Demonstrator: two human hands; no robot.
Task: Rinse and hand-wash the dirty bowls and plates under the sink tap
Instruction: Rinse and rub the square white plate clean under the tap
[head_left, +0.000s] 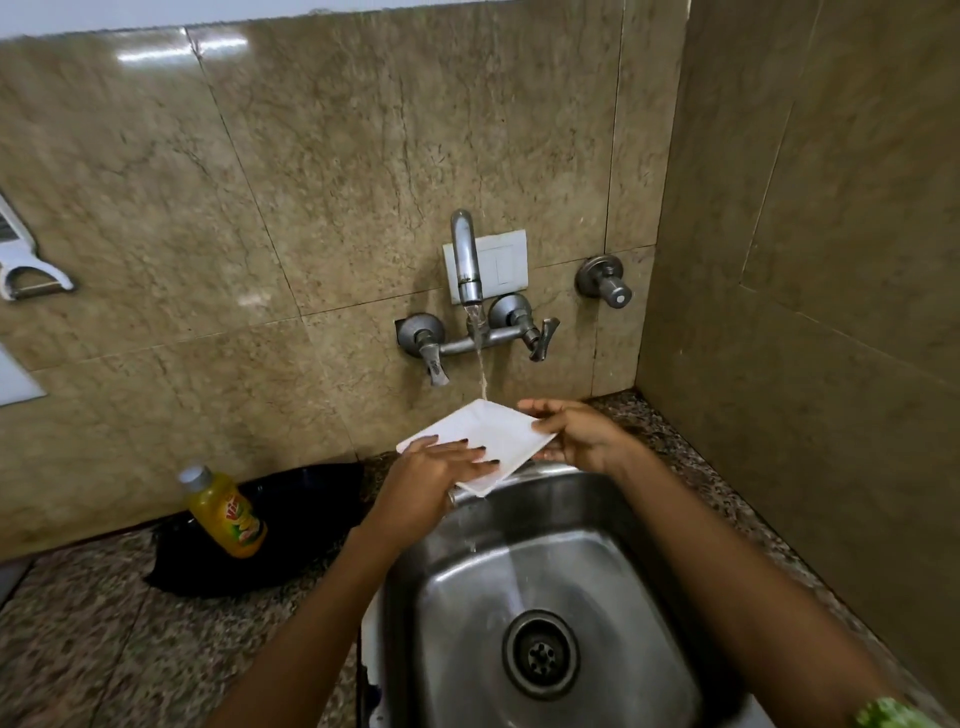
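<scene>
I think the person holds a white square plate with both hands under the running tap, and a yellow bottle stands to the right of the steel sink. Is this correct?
One detail is wrong: the head view shows the yellow bottle left of the steel sink, not right. The rest holds: both the left hand and right hand hold the white square plate under the running tap.

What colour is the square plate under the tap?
Plain white, no pattern: the plate shows clearly in the head view, the only one.

Soft, fairly dim indoor light; bright glare patches on the wall tiles (182, 52) suggest, perhaps, overhead lamps. Edges bow with wide-angle distortion, and the upper frame smears slightly.
</scene>
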